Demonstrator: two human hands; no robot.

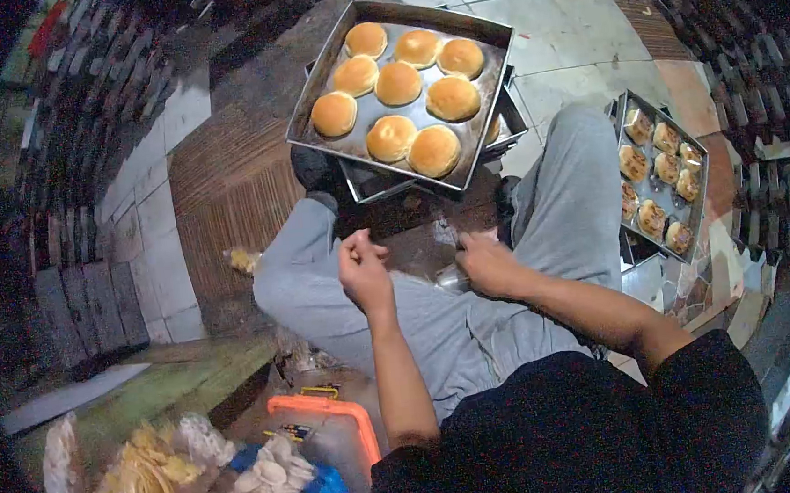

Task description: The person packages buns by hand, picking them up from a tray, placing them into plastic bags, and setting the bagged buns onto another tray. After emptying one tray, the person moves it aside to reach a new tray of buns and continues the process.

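Note:
My left hand (364, 266) is raised over my lap, its fingers curled together in a pinch. My right hand (489, 264) is closed beside my right knee, and I cannot tell what either hand holds. A shiny, pale object (454, 281) shows just under the right hand's fingers. In front of both hands stands a square metal tray (318, 143) with several round, golden-brown buns (397, 84) spaced on it. This tray sits turned at an angle on top of another metal tray (381, 191), which it mostly covers.
At the right, another tray (701, 177) holds several buns with darker, patchy tops (653, 217). An orange-rimmed plastic box (366, 427) stands at lower left, near plastic bags with yellow (138, 480) and pale contents (279, 473). Dark stacked slats (91, 311) line the sides.

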